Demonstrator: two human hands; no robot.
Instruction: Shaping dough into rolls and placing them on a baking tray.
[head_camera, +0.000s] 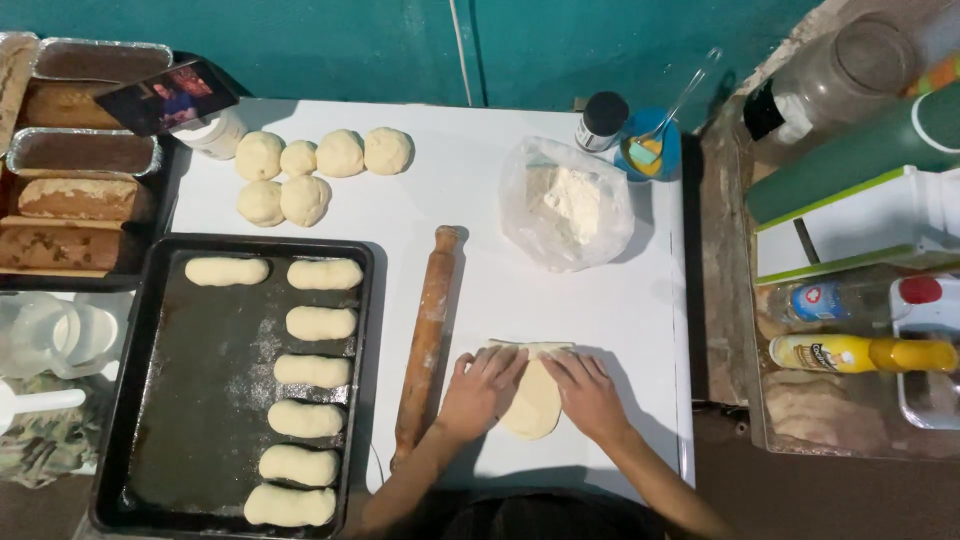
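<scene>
A flat oval of pale dough (532, 400) lies on the white table (480, 190) near its front edge, its far end folded over. My left hand (482, 388) presses on the dough's left side, fingers on the folded edge. My right hand (585, 392) presses on its right side. Both hands rest flat on the dough with fingers together. A wooden rolling pin (425, 340) lies just left of my left hand, pointing away from me.
A dark baking tray (200, 400) at the left holds several shaped dough logs. Several dough balls (310, 172) sit at the table's far left. A clear bag of flour (566, 205), a black-capped jar (601, 120) and a blue bowl (650, 150) stand behind. Loaf tins (80, 150) line the left.
</scene>
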